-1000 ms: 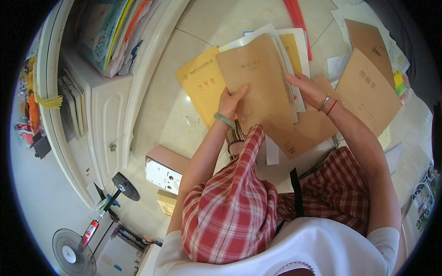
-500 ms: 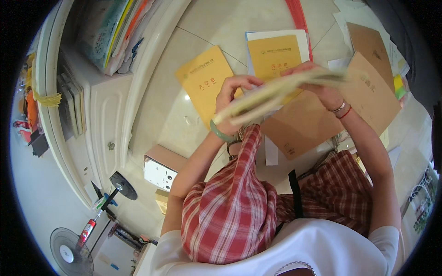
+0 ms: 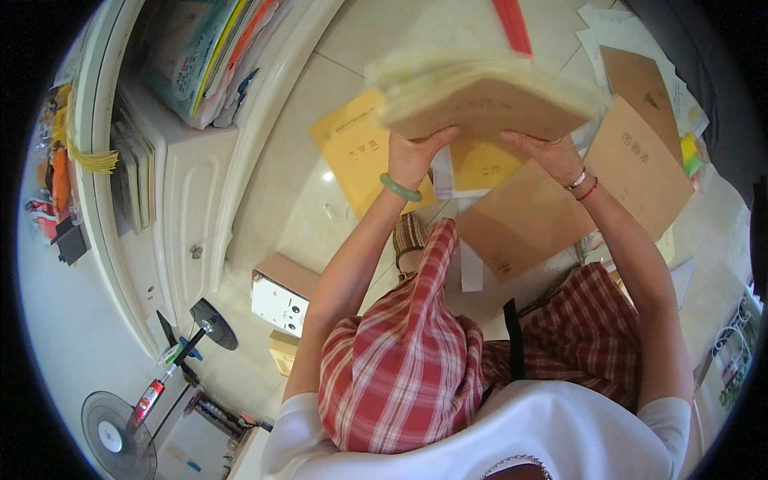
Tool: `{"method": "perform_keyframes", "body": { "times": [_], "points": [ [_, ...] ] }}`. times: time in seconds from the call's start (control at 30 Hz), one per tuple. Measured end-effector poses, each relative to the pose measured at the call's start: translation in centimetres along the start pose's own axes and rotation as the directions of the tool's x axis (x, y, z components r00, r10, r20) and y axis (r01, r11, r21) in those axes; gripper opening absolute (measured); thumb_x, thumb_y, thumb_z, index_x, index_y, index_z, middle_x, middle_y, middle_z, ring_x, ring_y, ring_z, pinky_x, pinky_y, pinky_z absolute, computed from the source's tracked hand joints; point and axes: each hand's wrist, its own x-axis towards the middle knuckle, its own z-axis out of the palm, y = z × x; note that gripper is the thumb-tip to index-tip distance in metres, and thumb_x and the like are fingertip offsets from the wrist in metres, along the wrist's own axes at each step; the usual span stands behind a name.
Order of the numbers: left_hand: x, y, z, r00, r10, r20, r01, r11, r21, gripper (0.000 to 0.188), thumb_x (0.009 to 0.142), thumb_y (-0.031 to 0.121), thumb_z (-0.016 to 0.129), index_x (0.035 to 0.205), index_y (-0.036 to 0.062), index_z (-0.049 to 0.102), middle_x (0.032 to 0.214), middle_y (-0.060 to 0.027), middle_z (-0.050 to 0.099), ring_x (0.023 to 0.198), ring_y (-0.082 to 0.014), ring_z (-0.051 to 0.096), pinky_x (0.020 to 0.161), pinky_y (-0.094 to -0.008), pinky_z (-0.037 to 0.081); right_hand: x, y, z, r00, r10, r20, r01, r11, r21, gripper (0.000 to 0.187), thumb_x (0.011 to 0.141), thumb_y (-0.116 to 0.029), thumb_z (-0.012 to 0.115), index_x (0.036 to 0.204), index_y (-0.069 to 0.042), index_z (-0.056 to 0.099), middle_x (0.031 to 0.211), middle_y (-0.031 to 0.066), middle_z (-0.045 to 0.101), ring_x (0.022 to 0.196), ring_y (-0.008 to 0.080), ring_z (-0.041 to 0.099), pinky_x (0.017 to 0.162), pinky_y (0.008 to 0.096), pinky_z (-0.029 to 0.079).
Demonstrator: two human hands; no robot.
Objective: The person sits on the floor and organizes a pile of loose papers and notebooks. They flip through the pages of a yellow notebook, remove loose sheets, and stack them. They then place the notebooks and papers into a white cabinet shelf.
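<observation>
Pedestal fan (image 3: 148, 400) way out at 8 o'clock, and a box (image 3: 276, 306) with a cartoon face on its white side closer in, same direction. White cabinet (image 3: 192, 180) around 9:30, yellow tassel (image 3: 94, 161) further out that way. Plastic folders (image 3: 200, 68) crammed near 10:30, red strip (image 3: 512, 28) at 1 o'clock.

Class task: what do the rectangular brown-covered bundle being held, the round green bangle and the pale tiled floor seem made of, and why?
Rectangular brown-covered bundle: probably matt paper or card; its cover bows, with blurred layers beyond.
Round green bangle: perhaps jade, glass or plastic; smooth, rigid-looking ring.
Pale tiled floor: probably glazed ceramic or polished stone; straight joints, bright reflection.
</observation>
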Motion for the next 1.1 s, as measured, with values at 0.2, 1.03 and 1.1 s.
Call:
{"method": "perform_keyframes", "body": {
  "times": [0.2, 1.03, 1.1],
  "points": [
    [-1.0, -2.4, 0.6, 0.975, 0.016, -0.222, -0.022, 0.999, -0.023, 0.038, 0.081, 0.013, 0.072, 0.112, -0.001, 0.055, 0.103, -0.007, 0.064, 0.093, -0.0152, 0.059, 0.082, -0.0294, 0.048, -0.2, -0.6, 0.7, 0.976, 0.219, 0.013, -0.203, 0.924, -0.325, 0.041, 0.076, -0.026, 0.077, 0.106, -0.001, 0.064, 0.096, 0.0083, 0.068, 0.086, 0.0127, 0.062, 0.076, 0.0284, 0.05],
    [-6.6, -0.4, -9.0, 0.796, -0.12, -0.594, 0.205, 0.976, 0.078, 0.025, 0.085, 0.008, 0.066, 0.107, -0.0026, 0.06, 0.099, -0.0079, 0.066, 0.086, -0.0136, 0.061, 0.075, -0.0269, 0.05, -2.1, 8.2, -0.9, 0.807, 0.583, 0.094, -0.59, 0.792, 0.159, 0.044, 0.082, -0.03, 0.07, 0.112, 0.001, 0.061, 0.106, 0.0079, 0.065, 0.093, 0.0154, 0.061, 0.079, 0.031, 0.051],
    [-6.0, 2.2, -9.3, 0.816, -0.032, -0.578, 0.099, 0.992, 0.083, 0.024, 0.086, 0.008, 0.065, 0.108, -0.0023, 0.06, 0.1, -0.0075, 0.066, 0.086, -0.0132, 0.061, 0.074, -0.0269, 0.05, -2.0, 8.4, -1.3, 0.795, 0.602, 0.071, -0.606, 0.792, 0.068, 0.046, 0.082, -0.031, 0.069, 0.114, 0.002, 0.06, 0.108, 0.0092, 0.064, 0.094, 0.0161, 0.061, 0.08, 0.0312, 0.051]
  ]
}}
